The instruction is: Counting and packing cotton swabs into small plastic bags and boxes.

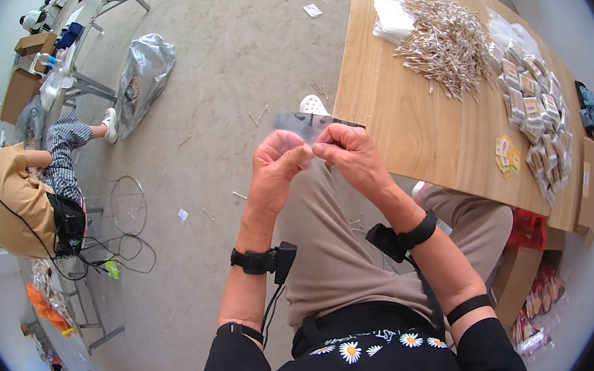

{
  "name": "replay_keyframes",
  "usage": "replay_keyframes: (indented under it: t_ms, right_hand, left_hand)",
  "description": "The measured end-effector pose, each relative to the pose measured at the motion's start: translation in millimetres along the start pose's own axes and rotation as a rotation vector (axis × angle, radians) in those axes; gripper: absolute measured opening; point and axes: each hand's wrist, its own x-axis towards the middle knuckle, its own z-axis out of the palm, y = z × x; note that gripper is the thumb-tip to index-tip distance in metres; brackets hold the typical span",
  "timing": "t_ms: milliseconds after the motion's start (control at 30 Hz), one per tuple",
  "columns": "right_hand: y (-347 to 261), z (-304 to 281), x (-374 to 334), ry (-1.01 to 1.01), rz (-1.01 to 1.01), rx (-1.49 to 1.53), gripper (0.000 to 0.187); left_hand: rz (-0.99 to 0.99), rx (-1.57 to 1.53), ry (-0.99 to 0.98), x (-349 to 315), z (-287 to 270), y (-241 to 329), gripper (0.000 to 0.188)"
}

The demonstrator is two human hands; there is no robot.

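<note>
In front of my lap I pinch a thin clear plastic bag with dark printing between both hands. My left hand has thumb and fingers closed on its near edge. Close beside it, my right hand grips the same edge, fingertips nearly touching the left ones. The bag spreads away from me beyond the fingers. To the right, a big loose heap of cotton swabs lies on the wooden table. A stack of white bags stands at the heap's left side.
Packed swab bundles pile up along the table's right side, near yellow cards. Cardboard boxes stand below. A grey plastic sack rests on the floor. At left a co-worker in a tan top sits by another table. Stray swabs litter the floor.
</note>
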Motion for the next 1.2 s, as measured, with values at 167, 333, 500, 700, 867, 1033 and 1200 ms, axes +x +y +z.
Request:
replay_keyframes:
  t_ms: [167,333,500,700,867,1033,1200]
  right_hand:
    - [0,-1,-2,-0.005,-0.081,-0.133,0.025]
    - [11,0,-3,0.137,0.013,-0.213,0.029]
    - [46,-28,-9,0.268,0.075,-0.377,0.025]
    - [50,-25,-9,0.221,0.145,-0.453,0.024]
    - [44,-23,-11,0.211,0.141,-0.505,0.025]
    - [34,-24,-10,0.199,0.189,-0.28,0.027]
    - [12,-9,-7,-0.017,-0.013,0.095,0.022]
  left_hand:
    - [-0.005,0.217,-0.013,-4,9,4,0.018]
    - [-0.027,0.122,0.111,0,-17,-6,0.013]
    - [0.034,-0.019,0.254,20,-61,-10,0.019]
    - [0.052,-0.032,0.426,37,-82,-11,0.021]
    - [0.05,-0.118,0.257,37,-95,-7,0.02]
    - [0.067,0.2,0.238,23,-39,4,0.015]
    - [0.025,0.336,-0.01,4,-3,4,0.018]
